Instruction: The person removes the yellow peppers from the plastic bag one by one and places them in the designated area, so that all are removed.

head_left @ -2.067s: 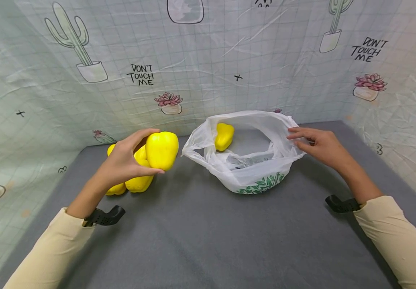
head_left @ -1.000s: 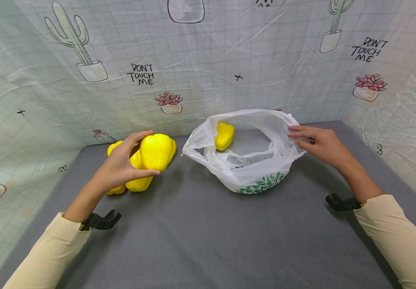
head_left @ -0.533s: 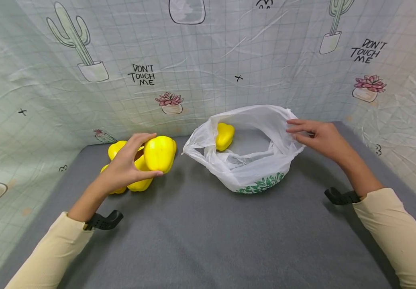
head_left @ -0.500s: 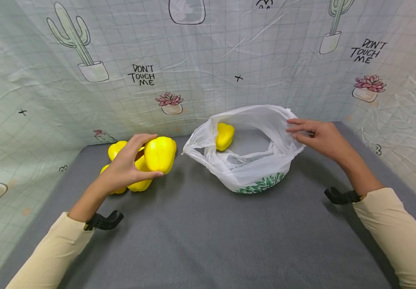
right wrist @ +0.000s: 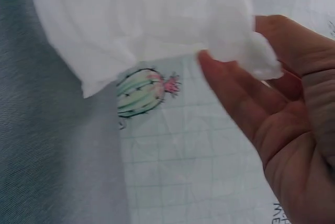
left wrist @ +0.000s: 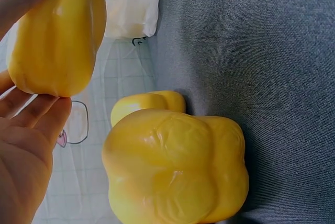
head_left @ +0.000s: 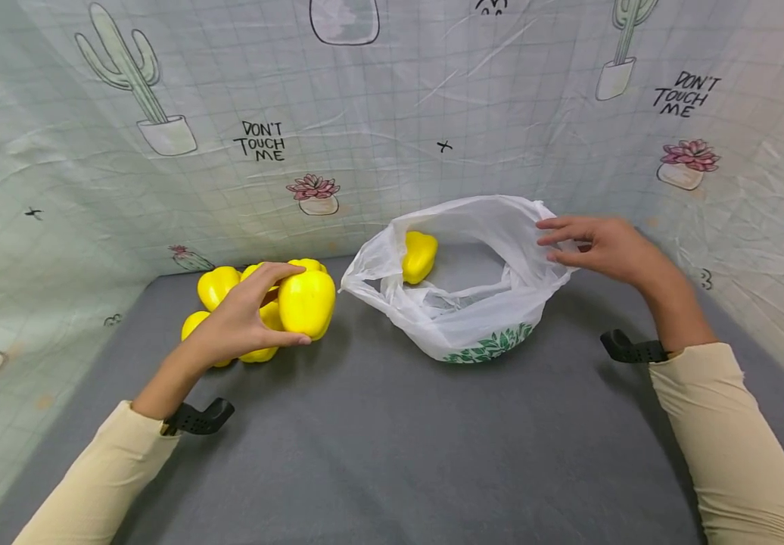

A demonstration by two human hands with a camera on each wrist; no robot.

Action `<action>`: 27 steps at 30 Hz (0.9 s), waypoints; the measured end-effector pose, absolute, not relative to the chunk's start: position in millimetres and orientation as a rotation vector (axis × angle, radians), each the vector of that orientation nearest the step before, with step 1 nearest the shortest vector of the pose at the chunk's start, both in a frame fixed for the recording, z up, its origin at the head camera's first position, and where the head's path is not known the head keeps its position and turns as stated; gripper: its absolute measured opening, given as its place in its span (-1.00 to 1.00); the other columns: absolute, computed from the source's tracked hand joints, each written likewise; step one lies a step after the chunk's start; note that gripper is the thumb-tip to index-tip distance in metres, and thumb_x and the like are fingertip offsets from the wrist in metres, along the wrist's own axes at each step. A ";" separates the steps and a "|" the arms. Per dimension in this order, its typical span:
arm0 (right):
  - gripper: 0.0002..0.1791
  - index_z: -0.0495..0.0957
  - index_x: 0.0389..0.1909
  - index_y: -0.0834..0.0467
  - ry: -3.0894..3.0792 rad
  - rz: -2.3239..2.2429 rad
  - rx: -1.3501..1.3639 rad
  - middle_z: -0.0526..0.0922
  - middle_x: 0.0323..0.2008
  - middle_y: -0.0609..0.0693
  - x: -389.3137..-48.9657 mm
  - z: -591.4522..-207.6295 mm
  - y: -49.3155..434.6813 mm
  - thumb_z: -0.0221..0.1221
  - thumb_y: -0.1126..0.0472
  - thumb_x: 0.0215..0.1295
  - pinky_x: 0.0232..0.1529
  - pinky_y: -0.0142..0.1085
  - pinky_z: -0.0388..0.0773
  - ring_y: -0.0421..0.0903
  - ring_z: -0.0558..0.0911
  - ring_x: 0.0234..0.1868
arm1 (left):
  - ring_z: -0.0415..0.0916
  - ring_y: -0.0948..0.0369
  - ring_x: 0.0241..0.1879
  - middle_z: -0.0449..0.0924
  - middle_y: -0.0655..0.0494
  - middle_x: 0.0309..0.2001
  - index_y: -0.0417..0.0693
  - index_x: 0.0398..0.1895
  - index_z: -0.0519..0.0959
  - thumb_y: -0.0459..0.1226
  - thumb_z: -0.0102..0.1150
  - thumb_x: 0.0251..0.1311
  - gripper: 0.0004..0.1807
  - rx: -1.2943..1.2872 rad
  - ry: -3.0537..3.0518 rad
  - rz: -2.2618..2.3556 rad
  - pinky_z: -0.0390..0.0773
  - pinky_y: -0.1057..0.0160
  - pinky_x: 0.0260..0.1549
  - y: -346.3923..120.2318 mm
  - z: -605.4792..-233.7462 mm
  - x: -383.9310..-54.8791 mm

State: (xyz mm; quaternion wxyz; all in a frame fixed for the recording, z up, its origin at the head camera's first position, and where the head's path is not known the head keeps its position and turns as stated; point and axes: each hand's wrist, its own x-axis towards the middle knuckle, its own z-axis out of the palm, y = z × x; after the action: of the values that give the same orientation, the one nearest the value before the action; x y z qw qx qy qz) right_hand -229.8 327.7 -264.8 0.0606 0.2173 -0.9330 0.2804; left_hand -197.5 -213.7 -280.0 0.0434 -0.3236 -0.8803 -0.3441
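In the head view, my left hand (head_left: 231,322) grips a yellow bell pepper (head_left: 306,304) between thumb and fingers, left of the white plastic bag (head_left: 426,329). The left wrist view shows this bell pepper (left wrist: 58,35) held above other peppers (left wrist: 175,166). My right hand (head_left: 613,246) pinches the bag's right rim, with the thumb on one side of the plastic and fingers on the other. The right wrist view shows the bag's edge (right wrist: 264,59) between them. The mouth of the bag is spread wide, and one yellow bell pepper (head_left: 420,257) lies inside.
Several more yellow bell peppers (head_left: 218,287) cluster on the grey tabletop (head_left: 392,454) at the left, partly hidden by my left hand. A printed cloth backdrop (head_left: 378,136) hangs behind and along the sides.
My left hand has sunk a little with the bell pepper, uncovering more peppers behind it. My right hand has risen slightly, lifting the bag's right and back rim.
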 end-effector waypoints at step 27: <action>-0.71 0.76 0.01 0.05 -2.892 0.717 0.807 0.61 0.26 -0.03 -235.5 -251.5 324.9 0.40 0.24 0.27 -0.16 -0.63 0.50 -0.59 0.46 0.07 | 0.37 0.04 0.17 0.36 -0.01 0.28 -0.07 0.42 0.29 -0.12 0.64 -0.11 -0.01 -1.024 -2.890 -0.796 0.45 -0.10 0.12 -222.1 -289.9 -203.7</action>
State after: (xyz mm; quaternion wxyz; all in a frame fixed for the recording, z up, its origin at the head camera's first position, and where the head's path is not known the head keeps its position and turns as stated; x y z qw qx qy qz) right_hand -235.5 324.9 -251.5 0.0273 0.2612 -0.9366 0.2321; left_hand -203.7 -222.1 -289.9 -0.0133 -0.3233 -0.9122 -0.2513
